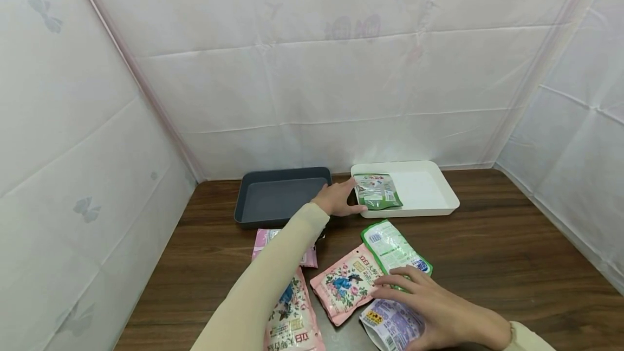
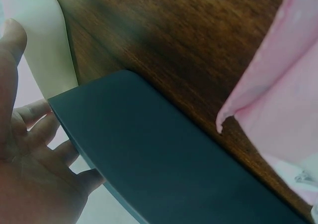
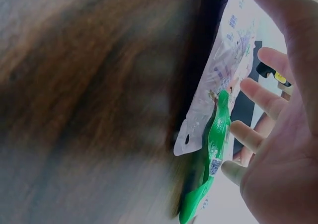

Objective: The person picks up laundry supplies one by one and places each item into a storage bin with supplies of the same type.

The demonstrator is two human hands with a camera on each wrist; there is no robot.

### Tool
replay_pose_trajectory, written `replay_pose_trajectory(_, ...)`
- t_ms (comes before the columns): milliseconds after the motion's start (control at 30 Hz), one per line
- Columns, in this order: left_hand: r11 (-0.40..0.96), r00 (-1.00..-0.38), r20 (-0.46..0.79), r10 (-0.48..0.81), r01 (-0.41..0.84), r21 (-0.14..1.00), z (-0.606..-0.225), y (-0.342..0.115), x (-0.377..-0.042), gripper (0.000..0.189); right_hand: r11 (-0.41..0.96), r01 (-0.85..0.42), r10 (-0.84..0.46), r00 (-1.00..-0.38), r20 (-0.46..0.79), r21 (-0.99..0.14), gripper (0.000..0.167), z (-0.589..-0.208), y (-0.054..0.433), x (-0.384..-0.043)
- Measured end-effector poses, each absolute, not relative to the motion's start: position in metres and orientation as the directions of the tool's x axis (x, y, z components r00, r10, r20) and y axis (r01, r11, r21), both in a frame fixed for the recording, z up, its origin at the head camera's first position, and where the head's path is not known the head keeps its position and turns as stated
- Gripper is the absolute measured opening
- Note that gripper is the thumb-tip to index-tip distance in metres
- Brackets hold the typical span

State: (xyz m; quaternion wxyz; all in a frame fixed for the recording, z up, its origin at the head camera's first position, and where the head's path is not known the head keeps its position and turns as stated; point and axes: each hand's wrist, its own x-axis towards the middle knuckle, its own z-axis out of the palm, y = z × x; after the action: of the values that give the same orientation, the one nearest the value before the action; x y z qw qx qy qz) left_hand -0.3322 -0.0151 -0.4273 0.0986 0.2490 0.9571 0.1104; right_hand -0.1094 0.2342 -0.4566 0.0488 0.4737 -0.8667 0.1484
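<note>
My left hand (image 1: 339, 197) hovers between the two trays, fingers spread, thumb and fingertips at the left edge of a green-and-white pouch (image 1: 377, 192). That pouch lies in the white tray's left part. In the left wrist view the hand's fingers are behind the rim of the dark grey tray (image 2: 134, 144). My right hand (image 1: 429, 307) spreads its fingers over a purple-and-white pouch (image 1: 394, 324), near a pink floral pouch (image 1: 347, 285) and a green-edged pouch (image 1: 396, 248). The right wrist view shows the purple pouch (image 3: 218, 75) and green pouch (image 3: 217, 134) beside the fingers.
At the back stand the dark grey tray (image 1: 273, 195) and, right of it, the white tray (image 1: 424, 186). A larger pink floral pouch (image 1: 294, 318) and a pink-purple pouch (image 1: 262, 238) lie partly under my left sleeve. White sheeting (image 1: 312, 85) encloses the wooden table (image 1: 512, 253).
</note>
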Motion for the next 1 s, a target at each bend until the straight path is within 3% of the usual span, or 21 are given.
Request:
replay_pose_trajectory(767, 0.854, -0.855, -0.144, 0.498, 0.455, 0.252, -0.4284, -0.0155, -0.3308, 0.090, 0.502, -0.851, -0.803, -0.525, 0.281, -0.153, 0.089, -0.4658, 0.2324, -0.1158)
replay_pose_trajectory(1000, 0.851, -0.856, -0.129, 0.501, 0.459, 0.257, -0.4264, -0.0155, -0.3290, 0.089, 0.522, -0.834, -0.790, -0.552, 0.266, -0.179, 0.083, -0.4639, 0.2303, -0.1194)
